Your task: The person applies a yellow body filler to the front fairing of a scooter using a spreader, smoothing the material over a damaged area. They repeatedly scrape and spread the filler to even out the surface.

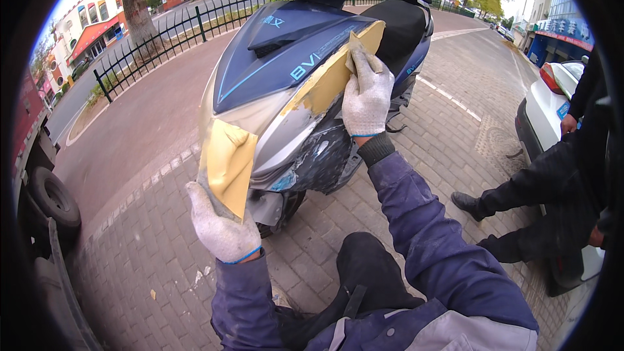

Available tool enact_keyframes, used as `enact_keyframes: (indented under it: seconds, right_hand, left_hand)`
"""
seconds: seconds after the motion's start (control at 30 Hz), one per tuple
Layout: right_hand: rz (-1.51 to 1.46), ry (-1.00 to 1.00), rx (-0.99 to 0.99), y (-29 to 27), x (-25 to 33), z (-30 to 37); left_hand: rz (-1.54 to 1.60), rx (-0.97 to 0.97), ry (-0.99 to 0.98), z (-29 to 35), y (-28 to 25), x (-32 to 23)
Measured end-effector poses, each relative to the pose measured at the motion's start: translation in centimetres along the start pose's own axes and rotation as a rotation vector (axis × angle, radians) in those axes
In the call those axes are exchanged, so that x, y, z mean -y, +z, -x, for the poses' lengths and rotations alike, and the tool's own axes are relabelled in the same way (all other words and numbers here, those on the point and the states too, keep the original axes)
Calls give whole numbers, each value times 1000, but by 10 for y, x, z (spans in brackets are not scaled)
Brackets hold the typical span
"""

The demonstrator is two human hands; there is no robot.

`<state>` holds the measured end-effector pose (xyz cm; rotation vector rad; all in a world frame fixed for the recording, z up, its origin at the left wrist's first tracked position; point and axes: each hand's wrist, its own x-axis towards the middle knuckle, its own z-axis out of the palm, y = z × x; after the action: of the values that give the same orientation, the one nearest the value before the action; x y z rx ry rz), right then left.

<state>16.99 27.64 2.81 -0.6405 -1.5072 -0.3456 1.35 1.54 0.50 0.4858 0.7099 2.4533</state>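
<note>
Before me stands a scooter (273, 68) with a dark blue front panel. Its near side edge carries a long band of yellow putty (322, 84), with grey, scuffed plastic below. My left hand (224, 231), in a white knit glove, is closed on the lower edge of a flat putty board (239, 209). Thick yellow putty (229, 159) covers most of that board. My gloved right hand (368, 101) pinches a small putty-smeared spreader (356, 52) against the upper part of the putty band. How the right fingertips grip the spreader is partly hidden.
A person in dark clothes (552, 201) is at the right beside a white car (552, 104). A vehicle's wheel (55, 201) stands at the left. Behind the scooter run a green fence (195, 26) and a tree trunk (136, 6). Brick paving (130, 273) lies underneath.
</note>
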Motion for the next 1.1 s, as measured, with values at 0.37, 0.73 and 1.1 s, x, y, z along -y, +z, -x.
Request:
enact_keyframes:
  seconds: [0.37,0.73,1.1]
  right_hand:
    - [-149,-54,165,-18,87,60]
    - [-517,394,8,-68,84,55]
    - [-1606,1302,-32,-114,64,53]
  left_hand:
    - [-16,-42,-17,0,-1,7]
    - [-23,-41,-13,1,-6,4]
    - [-47,165,-141,12,-7,11]
